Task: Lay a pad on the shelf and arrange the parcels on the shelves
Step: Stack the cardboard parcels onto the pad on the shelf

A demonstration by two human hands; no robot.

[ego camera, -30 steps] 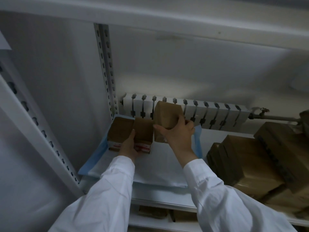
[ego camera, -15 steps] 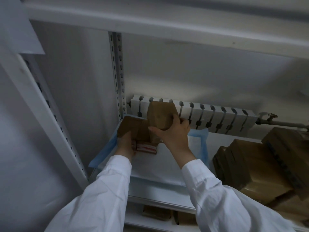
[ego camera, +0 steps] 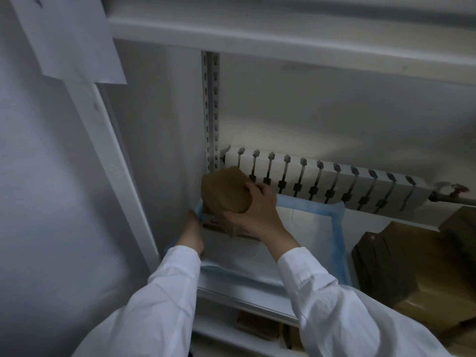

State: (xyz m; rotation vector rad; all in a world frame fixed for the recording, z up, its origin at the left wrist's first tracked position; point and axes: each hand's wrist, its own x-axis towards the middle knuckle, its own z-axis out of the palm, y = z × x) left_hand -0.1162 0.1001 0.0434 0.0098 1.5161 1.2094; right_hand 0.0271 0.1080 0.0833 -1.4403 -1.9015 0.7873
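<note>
At left pad (ego camera: 304,228) edge, gripped parcel (ego camera: 224,191)

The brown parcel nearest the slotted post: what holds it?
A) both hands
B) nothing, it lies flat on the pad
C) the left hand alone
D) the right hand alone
D: the right hand curls fingers and thumb round the brown parcel, while the left hand is lower, at the blue left edge of the pad.

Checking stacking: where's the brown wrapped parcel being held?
Head view, left of centre: the brown wrapped parcel is gripped by the right hand over the back left corner of the blue-edged white pad.
</note>
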